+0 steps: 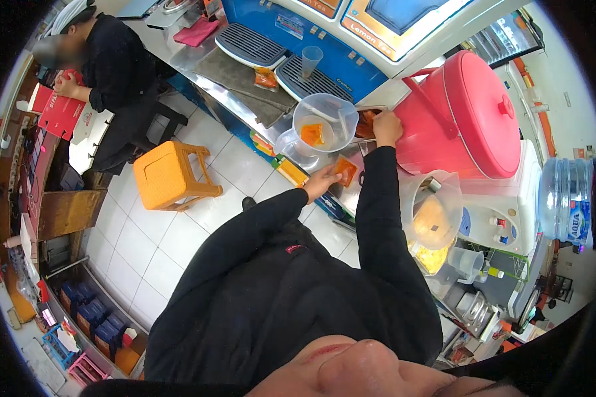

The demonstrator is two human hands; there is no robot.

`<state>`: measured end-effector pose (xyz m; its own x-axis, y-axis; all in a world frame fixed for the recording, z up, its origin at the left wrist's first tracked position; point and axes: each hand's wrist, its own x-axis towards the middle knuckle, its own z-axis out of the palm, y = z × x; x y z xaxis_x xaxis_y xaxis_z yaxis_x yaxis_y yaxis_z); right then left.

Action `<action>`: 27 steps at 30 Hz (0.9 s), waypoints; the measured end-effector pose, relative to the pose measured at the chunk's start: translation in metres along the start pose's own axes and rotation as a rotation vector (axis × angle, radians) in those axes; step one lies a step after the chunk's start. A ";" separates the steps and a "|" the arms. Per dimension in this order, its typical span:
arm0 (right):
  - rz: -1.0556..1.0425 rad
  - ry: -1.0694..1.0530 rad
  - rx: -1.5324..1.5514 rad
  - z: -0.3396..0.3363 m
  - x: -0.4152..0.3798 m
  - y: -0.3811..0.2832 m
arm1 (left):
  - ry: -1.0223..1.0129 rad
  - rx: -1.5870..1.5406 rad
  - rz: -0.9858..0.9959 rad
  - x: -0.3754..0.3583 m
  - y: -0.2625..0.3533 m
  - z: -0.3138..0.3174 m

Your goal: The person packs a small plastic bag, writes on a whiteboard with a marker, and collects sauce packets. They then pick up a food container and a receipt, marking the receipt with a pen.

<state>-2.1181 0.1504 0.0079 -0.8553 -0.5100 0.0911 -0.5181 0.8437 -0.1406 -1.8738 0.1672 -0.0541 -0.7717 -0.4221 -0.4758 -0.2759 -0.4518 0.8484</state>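
My left hand (pixel 320 181) holds a small orange packet (pixel 345 171) at the counter's edge, just below a clear plastic pitcher (pixel 325 119). Another orange packet (pixel 312 134) lies inside that pitcher. My right hand (pixel 386 128) reaches past the pitcher's right side onto a box of orange packets (pixel 366 123), its fingers down on them; whether it grips one is hidden. Both black sleeves stretch forward from my body.
A big red lidded container (pixel 470 112) stands right of my right hand. Below it sit a second clear pitcher (pixel 434 212) and a water dispenser with its bottle (pixel 566 198). An orange stool (pixel 169 175) stands on the tiled floor. Another person (pixel 112 73) handles red boxes at far left.
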 end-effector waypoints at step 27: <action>-0.056 0.273 0.637 -0.007 -0.023 0.026 | 0.393 -0.423 -0.253 -0.145 -0.111 -0.193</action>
<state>-2.1117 0.1848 0.0095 -0.8384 -0.4190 0.3486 -0.5352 0.5120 -0.6718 -1.6208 0.1268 -0.1238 -0.4216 -0.4828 -0.7676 -0.1091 -0.8133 0.5715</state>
